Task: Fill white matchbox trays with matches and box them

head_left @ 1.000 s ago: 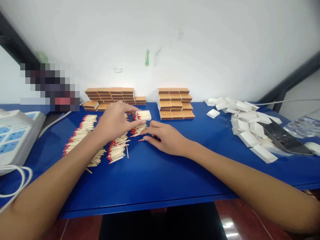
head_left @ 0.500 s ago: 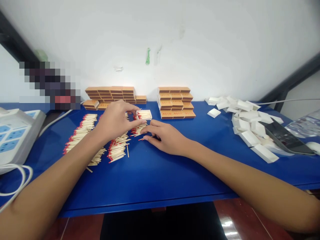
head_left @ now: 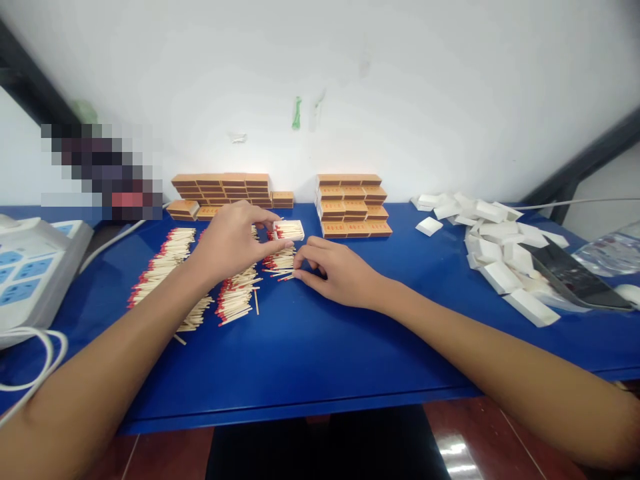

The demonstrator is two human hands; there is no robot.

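My left hand [head_left: 233, 241] holds a white matchbox tray [head_left: 289, 230] partly filled with red-tipped matches, thumb and fingers pinching its left end just above the blue table [head_left: 320, 347]. My right hand [head_left: 335, 270] rests on the table beside it, fingers curled and pinching at a few loose matches [head_left: 283, 263] under the tray. Rows of loose matches [head_left: 165, 263] lie to the left, under and beyond my left forearm.
Two stacks of orange matchboxes [head_left: 227, 190] [head_left: 353, 203] stand against the white wall. A heap of white empty trays [head_left: 493, 250] lies at the right beside a dark phone [head_left: 575, 273]. A white power strip [head_left: 30, 267] with a cable sits at the left edge.
My right hand has drawn its fingers in and shifted slightly right, gathering the loose matches. The left hand and tray have barely moved.
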